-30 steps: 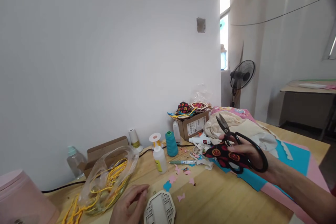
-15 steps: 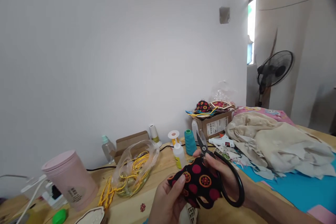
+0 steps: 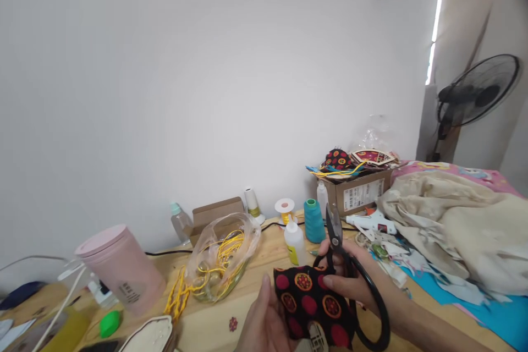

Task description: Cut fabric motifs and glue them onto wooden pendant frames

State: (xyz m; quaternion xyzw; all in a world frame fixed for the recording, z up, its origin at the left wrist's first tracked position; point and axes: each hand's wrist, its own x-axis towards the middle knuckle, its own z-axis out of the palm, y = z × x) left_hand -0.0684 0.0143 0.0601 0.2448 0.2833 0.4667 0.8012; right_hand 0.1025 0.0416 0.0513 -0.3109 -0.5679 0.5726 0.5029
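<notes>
Holding yellow cord (image 3: 231,246), a bag (image 3: 202,246) lies near both hands (image 3: 264,323) (image 3: 363,278) grasping cloth (image 3: 307,303), the right also scissors (image 3: 336,242).

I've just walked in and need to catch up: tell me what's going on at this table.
A person's right hand holds black-handled metal scissors, blades pointing up, with its thumb on a black cloth patterned with red dots and ringed flowers. The left hand is at the cloth's left edge. A pale lattice piece shows at its lower edge. The blades are clear of the cloth.
</notes>
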